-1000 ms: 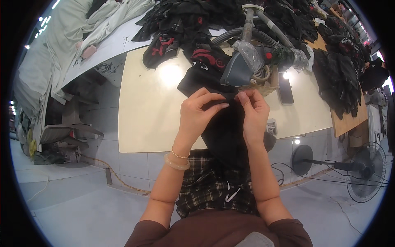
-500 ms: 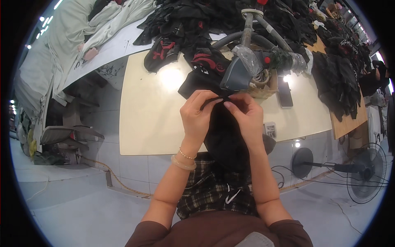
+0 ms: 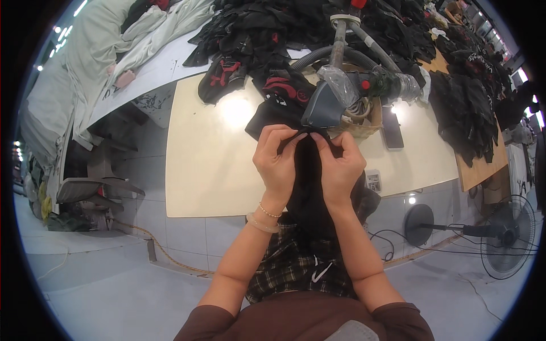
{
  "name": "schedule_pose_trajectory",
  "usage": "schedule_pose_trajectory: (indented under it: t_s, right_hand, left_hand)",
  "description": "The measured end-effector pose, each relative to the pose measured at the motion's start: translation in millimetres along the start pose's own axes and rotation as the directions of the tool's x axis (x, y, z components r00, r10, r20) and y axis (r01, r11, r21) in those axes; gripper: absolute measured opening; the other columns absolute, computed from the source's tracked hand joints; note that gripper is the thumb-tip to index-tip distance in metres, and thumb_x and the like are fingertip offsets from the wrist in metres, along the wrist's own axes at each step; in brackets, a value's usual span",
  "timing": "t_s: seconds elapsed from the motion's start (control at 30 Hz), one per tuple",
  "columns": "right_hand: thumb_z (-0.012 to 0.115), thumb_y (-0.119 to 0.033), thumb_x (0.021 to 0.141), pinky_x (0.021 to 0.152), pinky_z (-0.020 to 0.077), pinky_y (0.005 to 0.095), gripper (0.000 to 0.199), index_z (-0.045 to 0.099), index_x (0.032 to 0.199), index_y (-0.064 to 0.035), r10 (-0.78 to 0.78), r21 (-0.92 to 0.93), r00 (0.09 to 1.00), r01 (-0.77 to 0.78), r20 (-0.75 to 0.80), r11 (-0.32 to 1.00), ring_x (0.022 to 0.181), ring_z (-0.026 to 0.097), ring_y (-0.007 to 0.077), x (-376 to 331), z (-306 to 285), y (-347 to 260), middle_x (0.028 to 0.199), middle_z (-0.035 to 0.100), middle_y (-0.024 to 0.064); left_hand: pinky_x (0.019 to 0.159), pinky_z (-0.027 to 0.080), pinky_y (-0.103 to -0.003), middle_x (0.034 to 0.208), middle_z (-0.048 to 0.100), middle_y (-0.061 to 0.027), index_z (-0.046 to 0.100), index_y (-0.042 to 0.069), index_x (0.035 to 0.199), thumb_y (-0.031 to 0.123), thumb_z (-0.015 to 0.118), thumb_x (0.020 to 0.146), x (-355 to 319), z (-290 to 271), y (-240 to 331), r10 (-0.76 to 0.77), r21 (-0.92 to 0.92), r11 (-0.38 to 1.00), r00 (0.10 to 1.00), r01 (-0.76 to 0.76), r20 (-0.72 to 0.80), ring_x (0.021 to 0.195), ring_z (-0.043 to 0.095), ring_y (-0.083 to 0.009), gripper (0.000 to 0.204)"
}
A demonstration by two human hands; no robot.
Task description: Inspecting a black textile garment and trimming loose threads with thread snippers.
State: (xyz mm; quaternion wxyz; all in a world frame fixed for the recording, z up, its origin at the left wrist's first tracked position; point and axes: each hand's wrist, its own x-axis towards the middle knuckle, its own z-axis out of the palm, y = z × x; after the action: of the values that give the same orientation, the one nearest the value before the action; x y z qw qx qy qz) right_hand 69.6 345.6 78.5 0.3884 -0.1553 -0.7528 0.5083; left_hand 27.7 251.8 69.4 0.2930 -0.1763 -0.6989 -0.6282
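A black garment (image 3: pixel 310 176) hangs from the table edge toward my lap, its upper part stretched between my two hands. My left hand (image 3: pixel 277 156) pinches one side of its edge between thumb and fingertips. On the other side, my right hand (image 3: pixel 343 165) pinches the same edge, close to the left. Just beyond my fingertips is the dark grey suction nozzle (image 3: pixel 327 107) of a hose fixture, almost touching the cloth. Black fabric with red print (image 3: pixel 284 88) lies on the table behind my left hand.
The cream tabletop (image 3: pixel 199 165) carries a phone (image 3: pixel 392 129) and a cardboard box (image 3: pixel 369 122) with coiled cord. Heaps of black garments (image 3: pixel 256 28) cover the far side. A standing fan (image 3: pixel 506 236) is at right, a chair (image 3: pixel 91 189) at left, white cloth (image 3: pixel 85 62) far left.
Both hands keep their pinch on the garment. My right hand has turned a little, and its thumb and fingertips have come nearer the left hand's along the edge.
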Motion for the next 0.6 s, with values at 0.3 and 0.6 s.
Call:
schedule_pose_trajectory:
  t_s: [0.3,0.6]
  right_hand:
    - [0.080,-0.009,0.077,0.052,0.0365,0.0277,0.035,0.047,0.070,0.0011,0.014,0.035,1.000,-0.013,-0.026,0.999,0.057,0.038,0.0141,1.7,-2.5,5.5,0.061,0.047,0.0059]
    - [0.080,-0.009,0.077,0.051,0.0354,0.0268,0.033,0.049,0.070,0.0007,0.033,0.006,0.999,-0.032,-0.030,0.999,0.057,0.037,0.0122,-0.5,-6.0,2.7,0.060,0.046,0.0047]
  left_hand:
    - [0.066,0.049,-0.026,0.084,0.058,-0.0071,0.058,-0.003,0.083,-0.008,0.072,0.075,0.5,6.4,-1.8,-0.108,-0.094,0.990,0.994,0.107,-0.001,0.073,0.058,-0.0150,0.017]
    - [0.063,0.045,-0.024,0.077,0.053,-0.0042,0.055,-0.002,0.081,-0.002,0.077,0.074,0.8,6.1,-0.5,-0.265,-0.110,0.958,0.964,0.265,0.013,0.069,0.052,-0.0120,0.023]
